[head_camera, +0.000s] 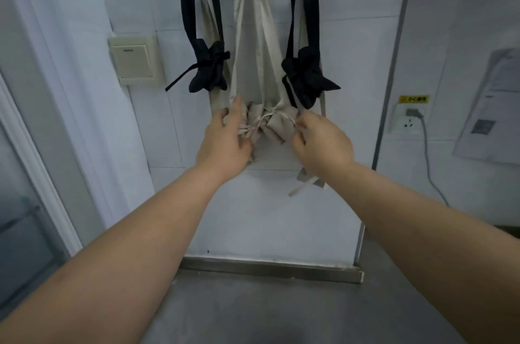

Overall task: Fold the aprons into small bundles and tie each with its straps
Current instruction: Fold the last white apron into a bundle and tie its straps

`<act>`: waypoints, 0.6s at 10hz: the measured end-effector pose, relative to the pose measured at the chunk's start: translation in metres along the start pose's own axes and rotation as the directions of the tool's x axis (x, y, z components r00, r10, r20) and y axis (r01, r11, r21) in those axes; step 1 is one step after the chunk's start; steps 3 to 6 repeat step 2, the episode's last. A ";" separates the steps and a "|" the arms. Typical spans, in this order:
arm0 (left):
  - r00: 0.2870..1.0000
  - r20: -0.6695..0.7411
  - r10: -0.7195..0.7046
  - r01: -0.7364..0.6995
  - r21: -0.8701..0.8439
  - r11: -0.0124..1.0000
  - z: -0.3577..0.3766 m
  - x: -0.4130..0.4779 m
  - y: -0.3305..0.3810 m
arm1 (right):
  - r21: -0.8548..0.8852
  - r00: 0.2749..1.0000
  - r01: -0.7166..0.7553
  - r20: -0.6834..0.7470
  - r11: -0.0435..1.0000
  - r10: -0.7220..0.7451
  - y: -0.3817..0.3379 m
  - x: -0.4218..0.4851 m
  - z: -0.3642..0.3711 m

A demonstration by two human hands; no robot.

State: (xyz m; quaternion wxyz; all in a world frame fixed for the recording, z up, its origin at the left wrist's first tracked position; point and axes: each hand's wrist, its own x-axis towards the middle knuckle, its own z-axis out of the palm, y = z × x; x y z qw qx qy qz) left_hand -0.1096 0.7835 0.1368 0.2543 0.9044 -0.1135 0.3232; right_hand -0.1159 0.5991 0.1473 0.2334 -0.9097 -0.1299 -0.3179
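Beige apron bundle [267, 124] hangs at the centre of the frame, the left hand [225, 141] curled in a grip round its left end and the right hand [320, 141] pinching the strap [287, 119] at its right end, so slack from either could undo the knot.

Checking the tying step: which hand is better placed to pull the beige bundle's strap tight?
Likely the right hand: it pinches the beige strap at the right end of the beige cloth apron bundle, while the left hand grips its left side.
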 end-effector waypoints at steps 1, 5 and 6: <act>0.994 -0.084 -0.076 0.075 -0.012 0.997 -0.006 -0.014 0.010 | 0.045 0.999 -0.022 0.050 0.999 0.020 0.002 -0.014 -0.013; 0.980 -0.164 -0.109 0.119 0.051 0.992 -0.010 -0.020 0.024 | 0.079 0.997 -0.038 0.067 0.996 0.033 0.006 -0.021 -0.027; 0.980 -0.164 -0.109 0.119 0.051 0.992 -0.010 -0.020 0.024 | 0.079 0.997 -0.038 0.067 0.996 0.033 0.006 -0.021 -0.027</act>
